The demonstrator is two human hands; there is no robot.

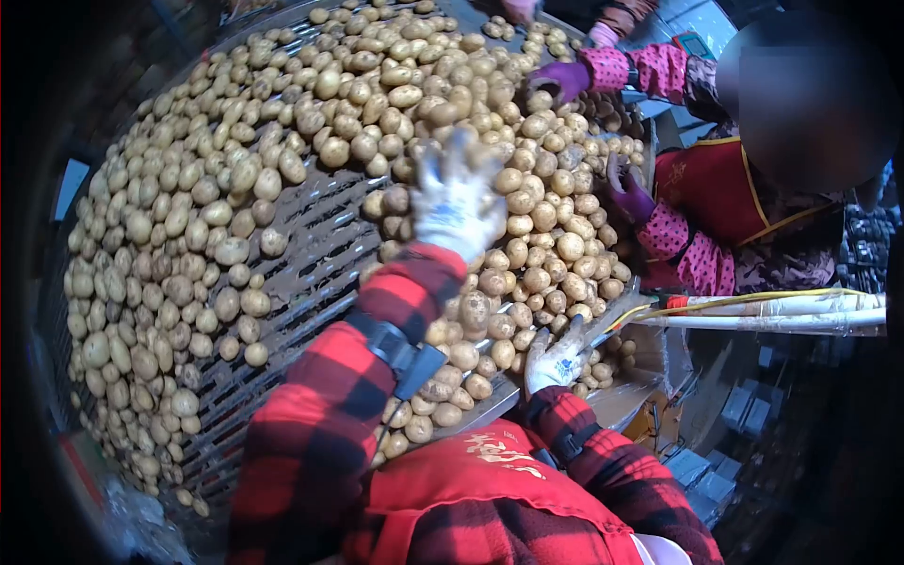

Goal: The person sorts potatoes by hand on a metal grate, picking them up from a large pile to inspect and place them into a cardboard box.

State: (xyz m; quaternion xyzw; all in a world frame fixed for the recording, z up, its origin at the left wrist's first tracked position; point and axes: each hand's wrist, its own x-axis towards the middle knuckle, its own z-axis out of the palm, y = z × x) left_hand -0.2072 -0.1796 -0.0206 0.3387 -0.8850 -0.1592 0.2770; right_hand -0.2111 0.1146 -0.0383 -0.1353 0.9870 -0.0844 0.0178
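Observation:
My left hand, in a white work glove, reaches over the heap of potatoes in the middle. Motion blurs it, but its fingers look spread and I see nothing gripped in them. Closer to my body, my right hand wears a similar glove with a blue print. It rests at the edge of the sorting table, beside the potatoes and the end of a white pole, with its fingers apart. Tan potatoes of mixed sizes surround both hands, some smeared with dirt.
A slatted metal surface shows between the potato piles. At the right, a co-worker in a red apron has purple-gloved hands among the potatoes. Another person's hands show at the top. A white pole with a yellow cable juts from the right.

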